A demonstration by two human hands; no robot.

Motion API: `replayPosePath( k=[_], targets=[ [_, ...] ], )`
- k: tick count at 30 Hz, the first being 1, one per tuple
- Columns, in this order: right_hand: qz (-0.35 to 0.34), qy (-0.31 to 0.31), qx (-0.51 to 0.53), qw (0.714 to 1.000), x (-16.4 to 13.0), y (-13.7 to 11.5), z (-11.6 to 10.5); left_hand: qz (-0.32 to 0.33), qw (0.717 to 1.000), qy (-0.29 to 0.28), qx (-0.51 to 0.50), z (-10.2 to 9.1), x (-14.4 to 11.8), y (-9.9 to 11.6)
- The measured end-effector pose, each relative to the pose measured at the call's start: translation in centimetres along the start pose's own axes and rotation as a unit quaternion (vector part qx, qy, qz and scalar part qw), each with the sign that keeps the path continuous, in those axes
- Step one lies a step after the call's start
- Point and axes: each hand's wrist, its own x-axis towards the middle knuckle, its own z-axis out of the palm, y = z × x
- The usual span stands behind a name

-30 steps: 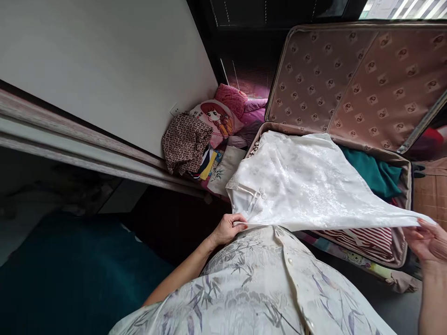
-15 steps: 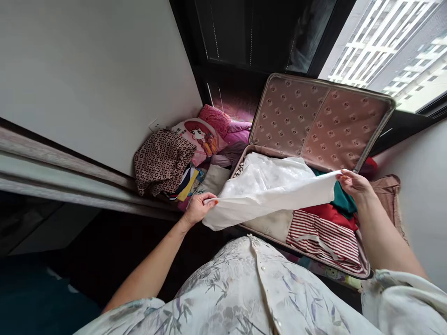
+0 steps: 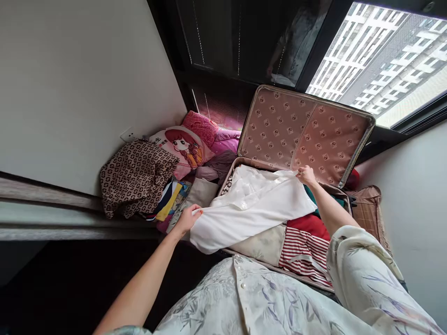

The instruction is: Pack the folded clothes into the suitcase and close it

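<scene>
A white garment (image 3: pixel 251 211) is stretched between my two hands over an open suitcase (image 3: pixel 244 160). My left hand (image 3: pixel 189 218) pinches its near left edge, just outside the case. On the far right edge, my right hand (image 3: pixel 306 175) grips the cloth in closed fingers, close to the raised lid (image 3: pixel 303 135). Beneath the garment, part of the packed clothes shows: a red-and-white striped piece (image 3: pixel 303 251), a red cloth (image 3: pixel 309 228) and a pale cream piece (image 3: pixel 261 242). A dark green cloth is mostly covered. The garment's exact kind is unclear.
Left of the suitcase lie a brown patterned cloth bundle (image 3: pixel 138 177), a pink cushion with a cartoon girl (image 3: pixel 183 146) and a pile of folded clothes (image 3: pixel 169 202). A brown bag (image 3: pixel 370 211) stands at the right wall. A window (image 3: pixel 380 60) is behind.
My right hand has moved inward and away from me, toward the lid, carrying its edge of the white garment. The cloth now hangs lower over the clothes. The camera view has shifted.
</scene>
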Motion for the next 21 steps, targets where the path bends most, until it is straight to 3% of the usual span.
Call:
replayPosePath(
  k=[5, 13, 21],
  targets=[
    [-0.054, -0.053, -0.035, 0.996, 2.0, 0.6, 1.2, 0.03, 0.996, -0.076, -0.035, -0.4, 0.3, -0.8],
    [-0.178, -0.12, -0.038, 0.976, 3.5, 0.5, 1.4, -0.008, 0.987, -0.138, -0.082, 1.0, 1.1, -0.3],
    [-0.171, -0.133, 0.02, 0.976, 3.0, -0.7, 0.5, 0.059, 0.981, -0.181, -0.031, 0.2, 2.3, -0.7]
  ],
)
